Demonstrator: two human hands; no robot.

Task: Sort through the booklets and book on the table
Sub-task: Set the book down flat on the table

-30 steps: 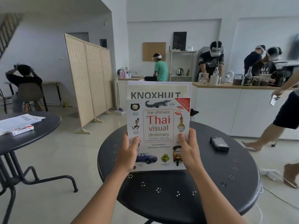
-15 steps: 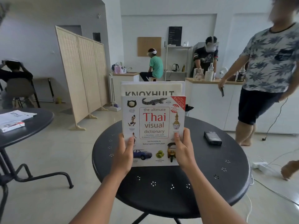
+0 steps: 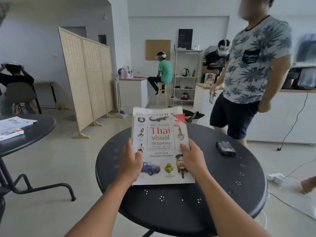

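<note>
A white Thai visual dictionary book (image 3: 161, 147) is held over the round black table (image 3: 230, 185), tilted back with its cover facing me. My left hand (image 3: 131, 165) grips its left edge, thumb on the cover. My right hand (image 3: 194, 159) grips its right edge. Behind the book a white booklet (image 3: 157, 110) shows only as a strip above the book's top edge, held together with it; the rest is hidden.
A black phone-like device (image 3: 225, 147) lies on the table's right side. A person in a patterned shirt (image 3: 251, 65) stands close behind the table at right. Another black table (image 3: 41, 132) at left carries booklets (image 3: 15, 123). Cables and a power strip (image 3: 277, 177) lie on the floor.
The book and booklet have tipped back from upright toward flat and come lower over the table. The person at right has walked in closer behind the table.
</note>
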